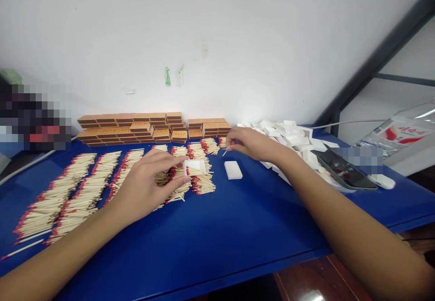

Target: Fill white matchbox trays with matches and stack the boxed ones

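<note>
My left hand (154,176) grips a small white matchbox tray (195,165) between thumb and fingers, with a few matches lying inside it. Rows of red-tipped matches (76,188) spread over the blue table, some beneath that hand and tray. At the far end of the rows, my right hand (246,142) is closed in a pinch on a match (224,153), whose end pokes out below the fingertips. A white matchbox piece (233,169) rests flat on the table between the hands, touched by neither.
Stacks of orange-brown matchboxes (136,126) line the wall at the back. A heap of white trays (288,133) sits right of my right hand, beside a dark phone (343,167). A packaged bottle (401,131) is at far right. The blue table (210,242) has its front edge near me.
</note>
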### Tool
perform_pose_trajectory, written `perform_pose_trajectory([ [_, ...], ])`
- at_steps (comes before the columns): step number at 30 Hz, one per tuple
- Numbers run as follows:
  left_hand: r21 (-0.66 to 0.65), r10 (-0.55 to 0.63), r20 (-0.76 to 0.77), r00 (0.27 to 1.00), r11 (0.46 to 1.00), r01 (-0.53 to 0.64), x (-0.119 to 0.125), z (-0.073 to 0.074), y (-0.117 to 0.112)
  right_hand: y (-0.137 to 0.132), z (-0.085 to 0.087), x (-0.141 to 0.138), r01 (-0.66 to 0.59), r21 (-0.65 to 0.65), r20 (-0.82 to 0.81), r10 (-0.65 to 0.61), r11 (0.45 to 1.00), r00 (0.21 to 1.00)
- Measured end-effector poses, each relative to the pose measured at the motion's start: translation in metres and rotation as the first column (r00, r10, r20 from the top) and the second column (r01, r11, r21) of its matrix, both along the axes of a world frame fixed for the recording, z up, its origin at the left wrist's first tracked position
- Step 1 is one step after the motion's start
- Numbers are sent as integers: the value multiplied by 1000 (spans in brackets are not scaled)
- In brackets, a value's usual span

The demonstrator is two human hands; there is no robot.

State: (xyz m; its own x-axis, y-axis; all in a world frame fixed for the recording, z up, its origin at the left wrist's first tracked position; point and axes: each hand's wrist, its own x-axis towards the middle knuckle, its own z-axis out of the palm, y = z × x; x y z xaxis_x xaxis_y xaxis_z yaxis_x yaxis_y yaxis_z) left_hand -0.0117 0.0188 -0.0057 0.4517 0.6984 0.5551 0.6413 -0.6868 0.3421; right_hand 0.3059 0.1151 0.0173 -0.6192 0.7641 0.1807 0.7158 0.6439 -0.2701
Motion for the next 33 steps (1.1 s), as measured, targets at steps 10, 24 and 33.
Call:
perform_pose_trajectory([
  [10,14,-24,-6,1000,1000,24,-1,0,0,8,-14,-1,-15,-135,7,16,991,1000],
  [24,8,-43,3,999,999,43,-3,-2,3,-14,0,-16,91,-79,-64,-96,993,993],
  [33,-27,-23,44,999,999,24,2,-2,0,-68,3,-66,-177,-1,-318,168,984,933],
])
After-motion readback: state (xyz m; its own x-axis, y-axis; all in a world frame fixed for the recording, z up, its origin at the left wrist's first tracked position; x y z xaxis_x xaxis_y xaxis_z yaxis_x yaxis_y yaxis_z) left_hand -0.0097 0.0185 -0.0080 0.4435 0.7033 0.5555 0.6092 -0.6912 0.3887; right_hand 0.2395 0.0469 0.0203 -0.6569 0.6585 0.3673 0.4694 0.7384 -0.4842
